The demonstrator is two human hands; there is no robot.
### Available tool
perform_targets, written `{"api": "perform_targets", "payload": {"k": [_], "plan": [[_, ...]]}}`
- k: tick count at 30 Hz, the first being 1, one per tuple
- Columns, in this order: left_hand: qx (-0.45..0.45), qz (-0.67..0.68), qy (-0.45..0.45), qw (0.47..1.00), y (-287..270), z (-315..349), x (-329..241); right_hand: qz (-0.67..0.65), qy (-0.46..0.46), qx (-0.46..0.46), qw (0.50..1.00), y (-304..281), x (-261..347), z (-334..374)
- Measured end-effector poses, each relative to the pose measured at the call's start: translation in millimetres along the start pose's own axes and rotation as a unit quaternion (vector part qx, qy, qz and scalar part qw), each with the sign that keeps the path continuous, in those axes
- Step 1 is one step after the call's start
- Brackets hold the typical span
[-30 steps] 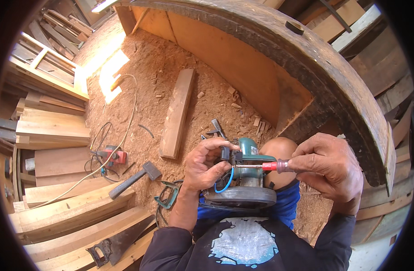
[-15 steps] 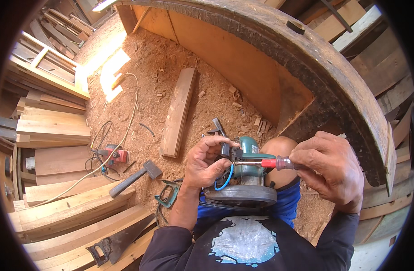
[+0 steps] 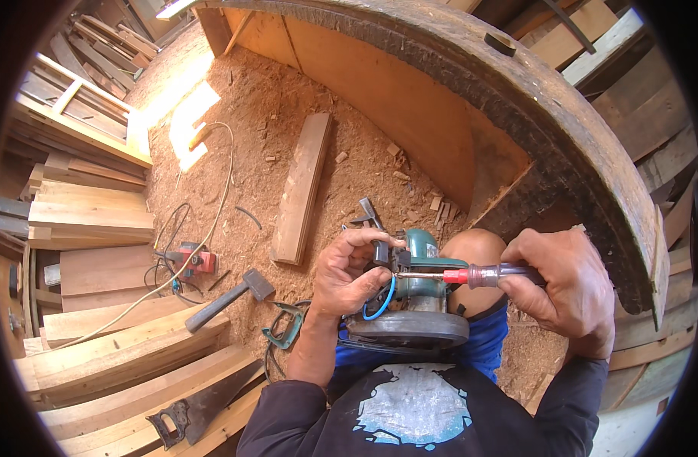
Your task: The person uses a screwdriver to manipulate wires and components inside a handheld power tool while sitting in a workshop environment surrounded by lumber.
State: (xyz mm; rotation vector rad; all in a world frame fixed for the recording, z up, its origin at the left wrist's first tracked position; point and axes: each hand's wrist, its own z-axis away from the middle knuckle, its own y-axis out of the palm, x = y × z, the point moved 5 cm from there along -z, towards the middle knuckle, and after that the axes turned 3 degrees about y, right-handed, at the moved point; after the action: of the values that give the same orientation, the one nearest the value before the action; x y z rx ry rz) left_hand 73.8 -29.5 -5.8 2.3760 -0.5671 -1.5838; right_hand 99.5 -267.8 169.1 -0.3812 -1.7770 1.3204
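A green power tool point(image 3: 421, 244) with a round grey base point(image 3: 406, 329) rests in my lap, against my bare knee. My left hand point(image 3: 345, 278) is closed at its left end, pinching a small black part point(image 3: 381, 253) between thumb and fingers. A blue wire point(image 3: 381, 308) loops down from that part. From the right, my right hand point(image 3: 570, 286) grips the handle of a screwdriver point(image 3: 486, 276), red and clear with a dark end. Its shaft lies level across the tool, and the tip meets the black part near my left thumb.
A hammer point(image 3: 259, 285), a green casing piece point(image 3: 289, 327) and a red power tool point(image 3: 196, 259) lie to the left. A handsaw point(image 3: 200, 407) rests on stacked planks point(image 3: 120, 358). A board point(image 3: 303, 190) lies on sawdust; a large curved wooden piece point(image 3: 577, 114) arches at right.
My right hand's fingers have shifted round the screwdriver handle, uncovering more of its dark end. The left hand and the power tool stay nearly still.
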Motion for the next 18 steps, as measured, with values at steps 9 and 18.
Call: {"api": "perform_targets", "payload": {"k": [9,18], "plan": [[-0.007,0.002,-0.005,1.000,-0.2,-0.3,-0.9,-0.012,-0.132,-0.099,0.986,-2.0,6.2,-1.9],[-0.007,0.014,0.012,1.000,0.1,-1.2,-1.5,0.057,0.014,-0.081,0.995,-13.5,12.7,1.2]]}}
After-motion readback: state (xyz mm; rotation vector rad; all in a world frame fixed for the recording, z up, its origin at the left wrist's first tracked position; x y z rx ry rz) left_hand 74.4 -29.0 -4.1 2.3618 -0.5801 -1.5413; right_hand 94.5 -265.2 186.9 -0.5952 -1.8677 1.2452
